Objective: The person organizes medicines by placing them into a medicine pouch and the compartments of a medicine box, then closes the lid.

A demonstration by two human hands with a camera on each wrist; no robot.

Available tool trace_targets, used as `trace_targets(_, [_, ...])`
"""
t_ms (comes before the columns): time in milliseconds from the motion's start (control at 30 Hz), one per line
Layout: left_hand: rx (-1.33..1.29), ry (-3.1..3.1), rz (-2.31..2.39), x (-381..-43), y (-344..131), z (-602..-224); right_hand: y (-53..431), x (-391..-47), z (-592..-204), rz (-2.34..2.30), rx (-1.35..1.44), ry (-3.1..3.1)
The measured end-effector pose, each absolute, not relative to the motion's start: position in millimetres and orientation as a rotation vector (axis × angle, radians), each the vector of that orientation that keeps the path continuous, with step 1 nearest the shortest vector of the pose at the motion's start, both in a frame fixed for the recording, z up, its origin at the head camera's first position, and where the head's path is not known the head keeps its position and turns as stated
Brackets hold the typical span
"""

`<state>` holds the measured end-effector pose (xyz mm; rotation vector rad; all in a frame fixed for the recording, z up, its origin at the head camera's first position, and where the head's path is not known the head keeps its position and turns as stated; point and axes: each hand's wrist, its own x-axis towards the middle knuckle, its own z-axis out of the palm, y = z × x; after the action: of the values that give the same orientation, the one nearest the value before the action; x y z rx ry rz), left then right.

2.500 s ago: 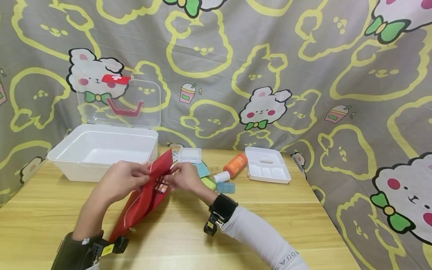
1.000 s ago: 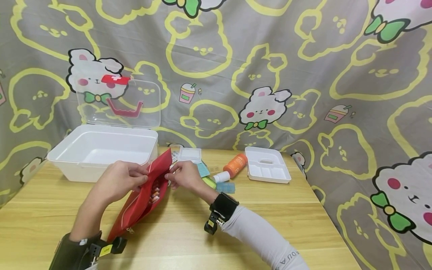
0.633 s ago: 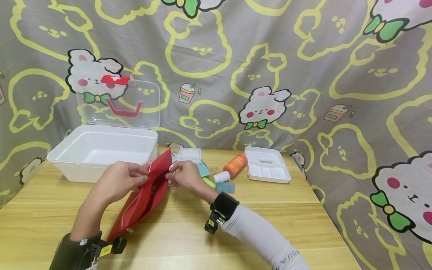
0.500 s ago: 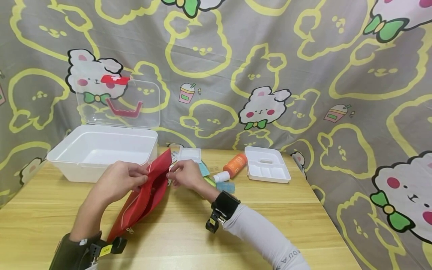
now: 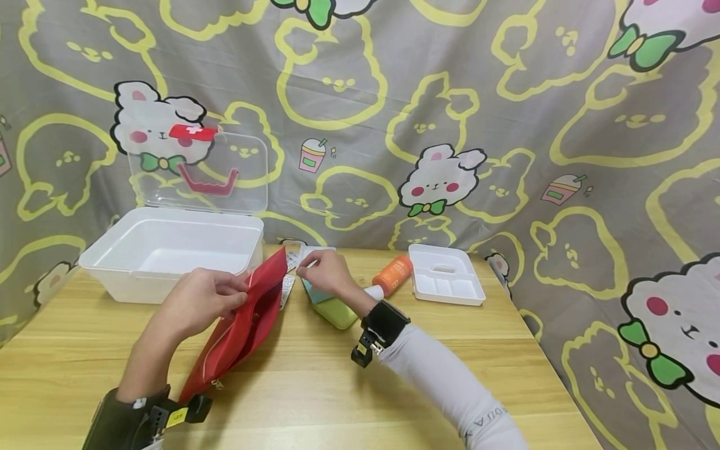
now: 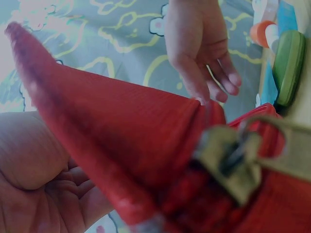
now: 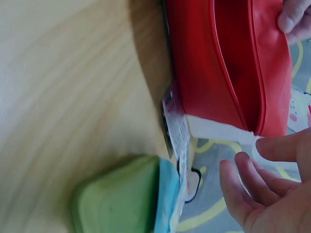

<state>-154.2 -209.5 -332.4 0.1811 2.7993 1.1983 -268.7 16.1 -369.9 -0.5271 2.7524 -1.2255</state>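
Observation:
A red zip pouch (image 5: 242, 328) lies tilted on the wooden table (image 5: 315, 387), its mouth held up. My left hand (image 5: 202, 300) pinches the pouch's upper edge; in the left wrist view the left hand (image 6: 39, 170) grips the red pouch (image 6: 121, 145) beside its metal zip pull (image 6: 233, 160). My right hand (image 5: 326, 272) hovers just right of the pouch mouth with relaxed fingers. In the right wrist view the right hand (image 7: 262, 189) holds nothing. A silver blister strip (image 5: 288, 284) lies between pouch and hand, and a green case (image 5: 337, 310) lies under the wrist.
A white box (image 5: 169, 250) with a raised clear lid (image 5: 197, 172) stands at the back left. An orange bottle (image 5: 394, 274) and a white compartment tray (image 5: 444, 281) lie at the back right. A patterned cloth hangs behind the table.
A pill blister held by my right hand went into the pouch. The right hand then let go and drew back to the right, away from the pouch mouth. The left hand kept its hold.

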Motion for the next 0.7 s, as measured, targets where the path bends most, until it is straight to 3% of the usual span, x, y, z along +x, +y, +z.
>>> trace_targets(700, [0.177, 2.796, 1.205, -154, -209, -333, 7, -306, -365, -0.979, -0.354, 2.940])
